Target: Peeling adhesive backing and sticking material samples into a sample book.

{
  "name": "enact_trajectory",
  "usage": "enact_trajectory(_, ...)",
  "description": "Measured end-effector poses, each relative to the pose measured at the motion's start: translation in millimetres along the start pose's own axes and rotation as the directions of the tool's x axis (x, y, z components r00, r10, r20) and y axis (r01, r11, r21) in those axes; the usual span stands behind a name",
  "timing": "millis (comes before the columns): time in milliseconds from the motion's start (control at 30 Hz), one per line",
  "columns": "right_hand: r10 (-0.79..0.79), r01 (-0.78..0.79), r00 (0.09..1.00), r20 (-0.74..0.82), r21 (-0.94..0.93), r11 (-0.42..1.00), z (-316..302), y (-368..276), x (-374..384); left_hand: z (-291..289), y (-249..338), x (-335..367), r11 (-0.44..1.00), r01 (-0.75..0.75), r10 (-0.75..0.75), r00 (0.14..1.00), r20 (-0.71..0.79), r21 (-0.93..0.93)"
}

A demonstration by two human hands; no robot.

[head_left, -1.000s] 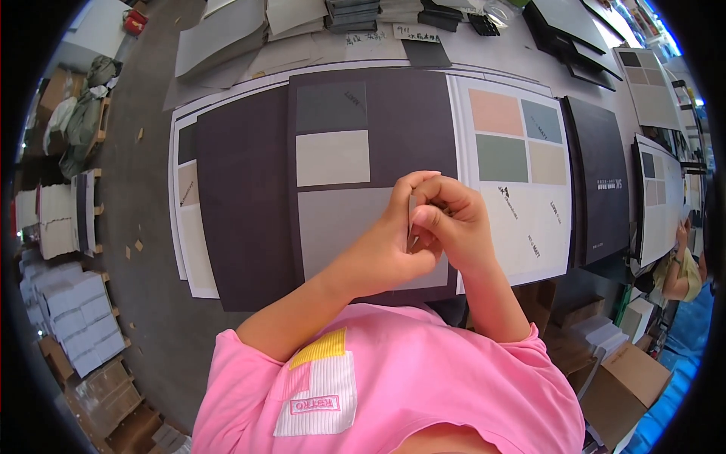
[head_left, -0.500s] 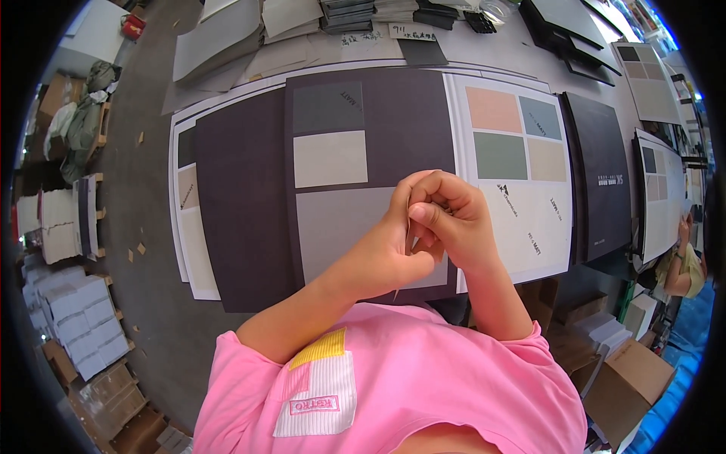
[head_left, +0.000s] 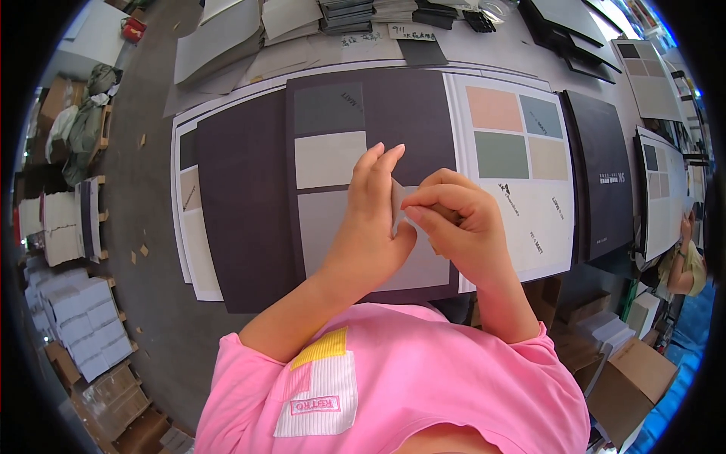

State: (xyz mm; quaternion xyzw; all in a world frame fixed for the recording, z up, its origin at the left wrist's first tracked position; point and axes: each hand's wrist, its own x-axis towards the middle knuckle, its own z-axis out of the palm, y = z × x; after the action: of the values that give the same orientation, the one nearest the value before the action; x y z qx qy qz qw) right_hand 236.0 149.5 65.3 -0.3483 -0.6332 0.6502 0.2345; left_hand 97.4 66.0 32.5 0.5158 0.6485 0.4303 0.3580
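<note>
Over an open sample book, both my hands are raised close together. A small thin grey-brown swatch [head_left: 397,198], seen almost edge-on, stands between them. My left hand [head_left: 370,216] holds it along the palm side, its fingers stretched upward and its thumb at the lower end. My right hand [head_left: 461,219] pinches at the swatch's right edge with thumb and forefinger; just what lies inside the pinch is hidden. Beneath, the dark page [head_left: 412,113] carries a dark grey panel [head_left: 325,110], an off-white panel [head_left: 330,160] and a large grey panel [head_left: 333,227], partly covered by my hands.
The right-hand white page [head_left: 522,227] has pink, blue-grey, green and beige panels. A closed dark book [head_left: 601,174] lies beside it. Stacks of grey sheets [head_left: 219,53] line the far side. Another person's arm [head_left: 684,246] shows at far right. Cartons [head_left: 631,378] stand below the table.
My hands have drawn slightly apart. The left fingers have straightened upward and moved left, and the swatch between the hands shows more. My right hand still pinches.
</note>
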Motion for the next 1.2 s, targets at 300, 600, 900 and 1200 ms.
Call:
enact_trajectory(300,0.027,-0.028,0.999,0.039,0.016,0.999,0.9,2.1,3.2,1.9,-3.6,-1.0,0.992,-0.026,0.029,0.999,-0.026,0.122)
enact_trajectory(600,0.063,-0.063,0.998,0.016,0.448,0.892,-8.0,18.1,7.5,-19.2,-3.6,6.4,0.938,-0.34,0.33,0.935,0.128,0.062)
enact_trajectory(900,0.028,-0.145,0.983,0.184,0.662,0.736,-10.3,20.6,8.6,-8.7,-22.8,10.5,0.828,-0.516,0.546,0.831,-0.107,0.219)
enact_trajectory(1200,-0.236,0.29,0.954,-0.186,0.778,0.558,-73.3,61.9,25.7,-15.7,-23.1,11.5,0.843,-0.527,0.516,0.737,-0.436,0.106)
